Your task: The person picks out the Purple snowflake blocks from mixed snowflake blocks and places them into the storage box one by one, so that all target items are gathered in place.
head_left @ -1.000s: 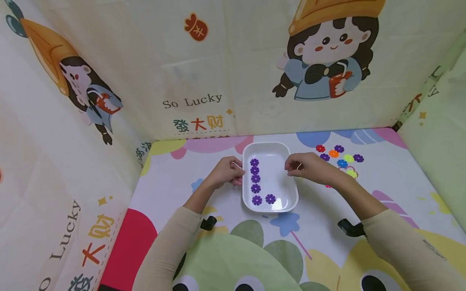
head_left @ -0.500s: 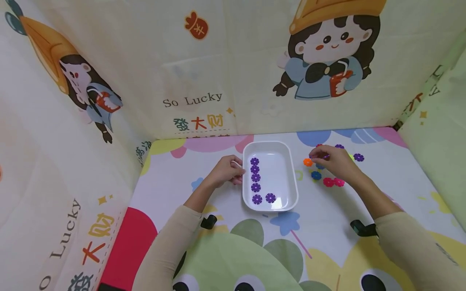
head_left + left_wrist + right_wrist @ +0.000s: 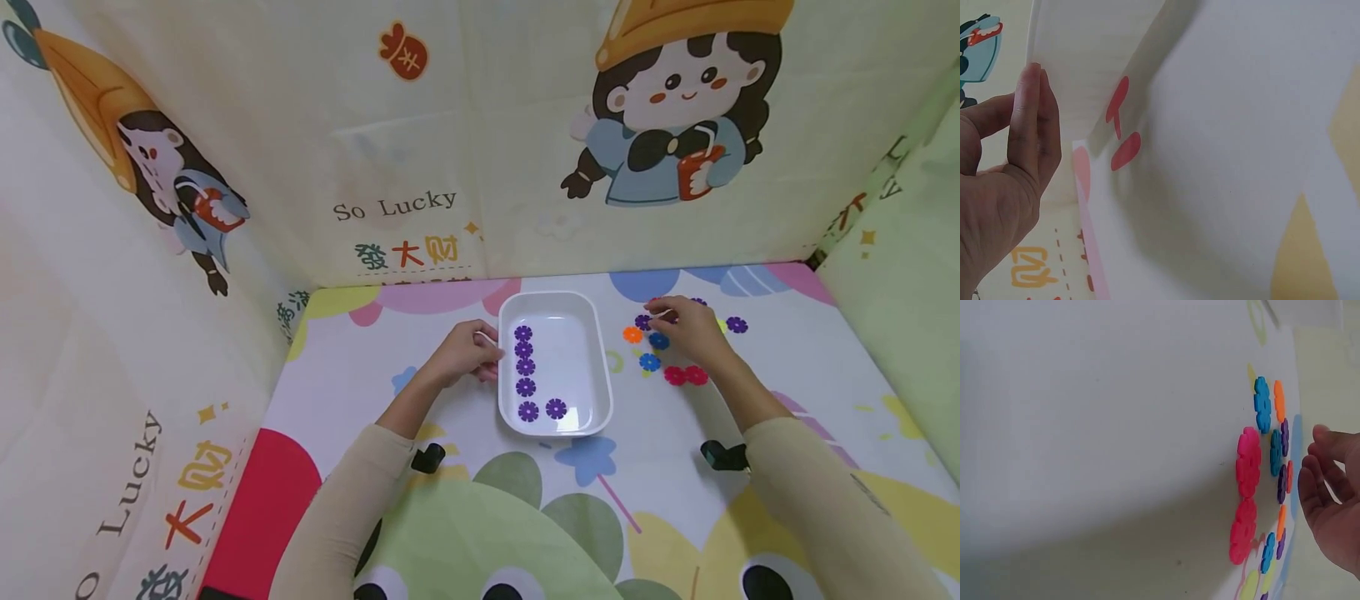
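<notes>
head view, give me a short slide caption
Left hand at the edge of a white tray with six purple flower-shaped pieces; right hand above mixed-colour pieces.

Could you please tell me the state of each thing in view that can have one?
Tray: upright on the table, open-topped.
Tray pieces: six, all purple, five in a column.
Loose pieces: scattered right of the tray, some partly hidden.
Left hand: fingers touching the tray's left side.
Right hand: over the loose pieces, no piece visible in it.
</notes>
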`<state>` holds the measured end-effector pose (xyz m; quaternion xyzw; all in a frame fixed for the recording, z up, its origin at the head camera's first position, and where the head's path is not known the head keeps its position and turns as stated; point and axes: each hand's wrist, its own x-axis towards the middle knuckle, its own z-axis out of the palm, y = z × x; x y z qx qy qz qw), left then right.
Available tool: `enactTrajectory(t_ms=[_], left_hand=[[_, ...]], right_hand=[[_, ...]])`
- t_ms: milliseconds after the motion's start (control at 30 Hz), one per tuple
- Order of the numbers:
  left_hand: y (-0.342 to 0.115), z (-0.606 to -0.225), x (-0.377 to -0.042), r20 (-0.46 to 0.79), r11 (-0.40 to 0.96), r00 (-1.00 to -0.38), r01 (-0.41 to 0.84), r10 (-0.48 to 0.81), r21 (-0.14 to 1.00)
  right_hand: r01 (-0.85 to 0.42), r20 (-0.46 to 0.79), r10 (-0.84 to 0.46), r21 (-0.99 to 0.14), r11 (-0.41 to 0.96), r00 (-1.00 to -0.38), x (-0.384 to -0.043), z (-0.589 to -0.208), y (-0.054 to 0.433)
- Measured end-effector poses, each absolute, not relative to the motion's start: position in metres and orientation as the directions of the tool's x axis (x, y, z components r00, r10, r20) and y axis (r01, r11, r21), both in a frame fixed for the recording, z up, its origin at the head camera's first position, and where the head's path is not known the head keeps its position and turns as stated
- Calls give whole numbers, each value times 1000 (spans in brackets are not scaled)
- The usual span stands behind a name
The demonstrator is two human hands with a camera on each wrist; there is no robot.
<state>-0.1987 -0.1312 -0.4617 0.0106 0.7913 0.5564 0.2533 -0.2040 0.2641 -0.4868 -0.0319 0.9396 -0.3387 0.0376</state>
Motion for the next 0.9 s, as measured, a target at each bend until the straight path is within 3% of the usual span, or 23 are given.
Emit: enactTrajectory(t_ms=[300,900], left_hand=[[-132,-461,-197,-389,397,-873,-259,293,881],[-131,-457,-198,-393,402,-867,-256,306,879]], right_hand=[[2,-186,-131,-583,812,-974,-222,-488,261],[15,-225,-134,-558,830,-965,-233,-493,260]])
